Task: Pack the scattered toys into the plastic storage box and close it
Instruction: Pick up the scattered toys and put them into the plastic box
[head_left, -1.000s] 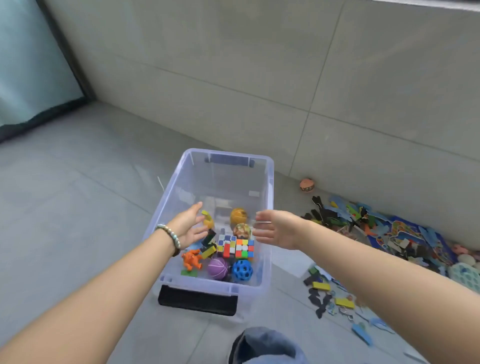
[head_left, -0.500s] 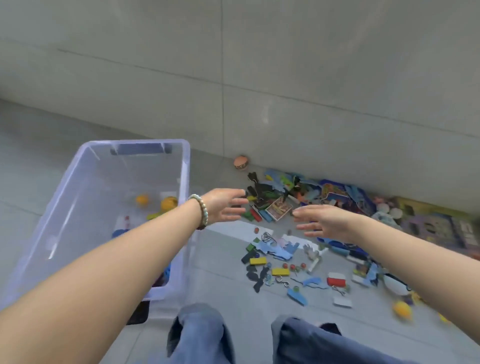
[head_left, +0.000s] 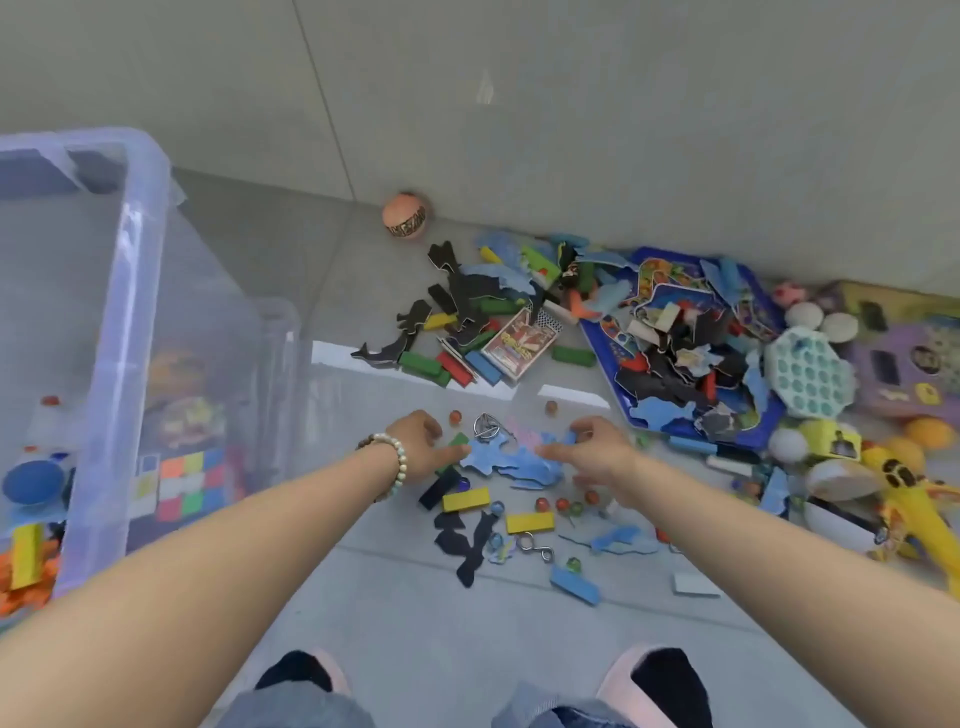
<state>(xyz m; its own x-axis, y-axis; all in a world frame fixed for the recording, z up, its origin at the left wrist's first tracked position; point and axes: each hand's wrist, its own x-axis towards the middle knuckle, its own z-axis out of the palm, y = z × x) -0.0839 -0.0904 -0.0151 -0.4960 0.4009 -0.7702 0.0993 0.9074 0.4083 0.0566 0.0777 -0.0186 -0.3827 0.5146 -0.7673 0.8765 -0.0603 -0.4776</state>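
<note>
Single cam, head-worn, wide-angle, aimed fwd & steeply down at floor (head_left: 415, 613), close range. Person's feet (head_left: 665, 680) at near edge, tiled wall (head_left: 623, 104) at far edge. Storage box (head_left: 140, 260) cropped at left; toy pile (head_left: 675, 353) centre to right.

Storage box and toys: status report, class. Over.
Left hand and right hand down on blue puzzle pieces, grip unclear. Storage box open, part filled. Marbles loose around them.

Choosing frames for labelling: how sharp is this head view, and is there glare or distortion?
Head view: soft throughout, the marbles and puzzle pieces smeared; wide-angle bowing curves the storage box rim and wall seams; bright glare strips on the floor; lighting even, shadows faint.
</note>
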